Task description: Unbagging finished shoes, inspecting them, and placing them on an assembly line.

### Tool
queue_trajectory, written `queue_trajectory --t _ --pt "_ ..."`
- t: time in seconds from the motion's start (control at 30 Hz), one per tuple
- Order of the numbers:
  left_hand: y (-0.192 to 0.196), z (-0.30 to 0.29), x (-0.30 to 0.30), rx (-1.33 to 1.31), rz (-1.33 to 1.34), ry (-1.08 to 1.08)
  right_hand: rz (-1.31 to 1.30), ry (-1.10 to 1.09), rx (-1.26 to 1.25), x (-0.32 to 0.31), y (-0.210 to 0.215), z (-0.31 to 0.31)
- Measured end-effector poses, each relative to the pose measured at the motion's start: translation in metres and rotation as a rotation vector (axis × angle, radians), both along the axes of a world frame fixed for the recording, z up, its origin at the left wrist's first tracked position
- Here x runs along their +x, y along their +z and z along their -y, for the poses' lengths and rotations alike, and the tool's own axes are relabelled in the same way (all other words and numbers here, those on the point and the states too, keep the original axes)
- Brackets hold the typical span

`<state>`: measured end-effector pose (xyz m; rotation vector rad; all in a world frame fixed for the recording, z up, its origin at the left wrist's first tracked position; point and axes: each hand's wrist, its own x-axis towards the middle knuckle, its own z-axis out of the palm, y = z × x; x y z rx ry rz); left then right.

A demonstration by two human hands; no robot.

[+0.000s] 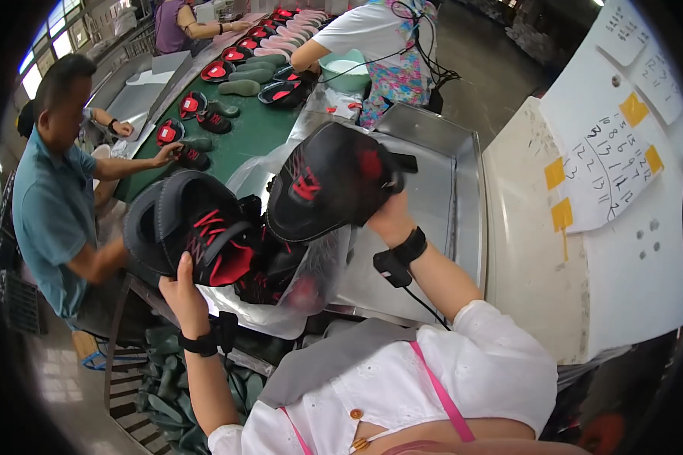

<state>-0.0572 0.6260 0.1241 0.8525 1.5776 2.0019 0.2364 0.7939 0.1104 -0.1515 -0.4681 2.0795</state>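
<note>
My left hand (180,292) grips a black shoe upper (176,216) by its near edge, its red laces and red lining showing. My right hand (391,218) holds a second black shoe upper (326,182) with red details, raised above a metal tray; most of those fingers are hidden behind it. Between and below the two uppers, a clear plastic bag (322,284) contains more black and red uppers (269,277). Both held uppers are apart from the long green work surface (247,129) beyond.
The metal tray (421,262) lies to the right, beside a board (615,280) with taped papers. Green shoe lasts (171,379) fill a slatted bin at lower left. A person in a teal shirt (49,212) handles a shoe at left; another (376,34) works across, near a pale green basin (345,72).
</note>
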Motion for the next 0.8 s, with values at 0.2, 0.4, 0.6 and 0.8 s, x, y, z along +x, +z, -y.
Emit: queue_trajectory --t 0.2,0.4,0.6,0.8 --pt "-0.030 0.022 -0.041 -0.211 -1.186 0.240 0.679 -0.672 0.568 0.018 0.021 0.001" --pt "-0.012 0.017 -0.072 0.050 -0.131 0.101 -0.089 -0.461 0.124 0.042 -0.071 -0.091" --pt "0.036 -0.076 -0.051 0.315 -0.064 0.360 0.010 -0.431 -0.379 0.071 -0.200 -0.187" --pt "-0.073 -0.082 -0.153 0.143 0.596 0.233 0.391 -0.349 -0.218 0.017 -0.274 -0.205"
